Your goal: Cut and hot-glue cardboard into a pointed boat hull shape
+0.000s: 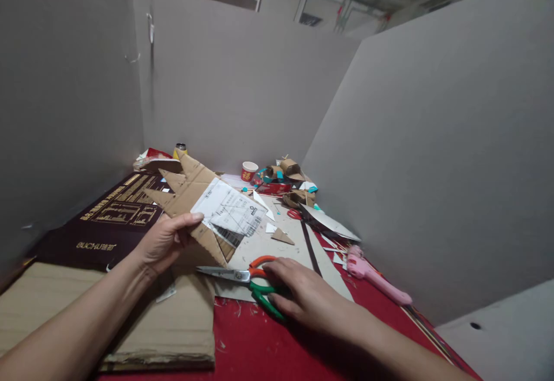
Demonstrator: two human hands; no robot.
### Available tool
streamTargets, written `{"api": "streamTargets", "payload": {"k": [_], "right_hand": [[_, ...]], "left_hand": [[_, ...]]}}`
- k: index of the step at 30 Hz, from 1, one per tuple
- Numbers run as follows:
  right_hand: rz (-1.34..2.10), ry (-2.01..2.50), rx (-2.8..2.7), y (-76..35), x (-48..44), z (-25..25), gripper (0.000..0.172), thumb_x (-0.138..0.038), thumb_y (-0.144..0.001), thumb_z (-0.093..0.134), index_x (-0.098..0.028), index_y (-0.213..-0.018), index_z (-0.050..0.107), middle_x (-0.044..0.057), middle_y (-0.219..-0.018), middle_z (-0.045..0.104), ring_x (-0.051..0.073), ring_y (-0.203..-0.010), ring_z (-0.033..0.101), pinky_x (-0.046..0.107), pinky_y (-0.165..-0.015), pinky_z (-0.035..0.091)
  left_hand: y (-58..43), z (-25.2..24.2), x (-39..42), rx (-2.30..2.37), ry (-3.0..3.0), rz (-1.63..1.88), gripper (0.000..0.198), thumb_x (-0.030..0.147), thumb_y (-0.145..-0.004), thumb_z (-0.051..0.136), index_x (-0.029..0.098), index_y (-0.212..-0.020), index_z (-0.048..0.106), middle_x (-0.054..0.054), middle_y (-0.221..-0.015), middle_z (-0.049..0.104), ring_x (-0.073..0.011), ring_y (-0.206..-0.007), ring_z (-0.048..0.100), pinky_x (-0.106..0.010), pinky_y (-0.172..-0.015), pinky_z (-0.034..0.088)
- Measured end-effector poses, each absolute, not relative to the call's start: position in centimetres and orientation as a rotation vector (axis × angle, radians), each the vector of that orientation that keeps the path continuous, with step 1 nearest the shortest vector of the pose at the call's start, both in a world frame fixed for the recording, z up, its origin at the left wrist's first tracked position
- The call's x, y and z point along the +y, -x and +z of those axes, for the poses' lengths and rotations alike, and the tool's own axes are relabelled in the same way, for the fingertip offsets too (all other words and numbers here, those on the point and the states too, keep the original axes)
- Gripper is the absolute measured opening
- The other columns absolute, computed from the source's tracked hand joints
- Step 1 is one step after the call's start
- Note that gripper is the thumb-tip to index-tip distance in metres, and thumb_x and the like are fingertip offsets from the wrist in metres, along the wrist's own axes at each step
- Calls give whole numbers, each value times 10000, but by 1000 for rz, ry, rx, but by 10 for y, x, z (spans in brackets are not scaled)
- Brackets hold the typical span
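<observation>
My left hand [167,241] grips a brown cardboard piece [190,196] with jagged cut points and a white shipping label [229,210], holding it tilted above the table. My right hand [303,291] rests on the orange and green handles of a pair of scissors [246,277], fingers curled over the loops. The scissors lie flat on the table with closed blades pointing left, just below the cardboard's lower edge.
A red table cover [259,346] carries a flat cardboard sheet [173,329], a dark printed box [108,219], a pink glue gun [374,277], a small red cup [249,171] and cardboard scraps [288,176]. Grey partition walls close in on three sides.
</observation>
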State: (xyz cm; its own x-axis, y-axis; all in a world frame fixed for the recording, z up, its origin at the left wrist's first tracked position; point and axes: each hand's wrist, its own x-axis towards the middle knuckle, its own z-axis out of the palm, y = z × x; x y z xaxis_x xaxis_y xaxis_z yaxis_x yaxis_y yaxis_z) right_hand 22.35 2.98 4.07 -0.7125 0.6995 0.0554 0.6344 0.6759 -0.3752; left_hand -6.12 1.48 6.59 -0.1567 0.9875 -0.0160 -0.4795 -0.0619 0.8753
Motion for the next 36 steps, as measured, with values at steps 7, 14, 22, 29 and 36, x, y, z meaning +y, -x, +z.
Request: {"api": "streamTargets", "payload": {"k": [7, 14, 22, 29, 36], "right_hand": [[439, 1163, -2845, -215, 27, 48, 328, -156, -714, 581, -165, -1043, 587, 106, -1021, 647, 230, -874, 599, 314, -750, 461], [386, 1400, -2840, -233, 8, 56, 165, -337, -823, 549, -180, -805, 593, 62, -733, 643, 187, -637, 547, 280, -569, 361], [761, 1377, -2595, -284, -11, 68, 300, -513, -772, 633, -250, -907, 688, 64, -818, 699, 249, -754, 629, 309, -656, 503], [854, 1267, -2706, -263, -21, 80, 484, -567, -859, 499, -214, -1154, 647, 148, -1117, 681, 307, -1003, 636, 403, -857, 516], [820, 1211, -2727, -229, -19, 95, 479, -590, -911, 389, -204, -849, 666, 72, -766, 660, 216, -702, 587, 318, -662, 492]], "left_hand": [[58, 68, 8, 831, -873, 1464, 113, 141, -590, 799, 180, -584, 692, -16, -526, 671, -212, -646, 663, -318, -644, 539], [62, 71, 11, 761, -969, 1479, 669, 150, -619, 812, 191, -1254, 604, -99, -1057, 751, -265, -983, 688, -360, -862, 533], [65, 65, 15, 765, -1041, 1434, 623, 175, -612, 821, 190, -1206, 634, -117, -1139, 724, -312, -1071, 655, -413, -895, 523], [65, 63, 16, 820, -1112, 1471, 551, 224, -623, 830, 185, -1150, 674, -96, -1090, 743, -284, -1035, 671, -397, -967, 473], [67, 62, 16, 835, -1194, 1509, 493, 245, -662, 812, 181, -1133, 682, -91, -1116, 730, -273, -1022, 661, -372, -925, 490]]}}
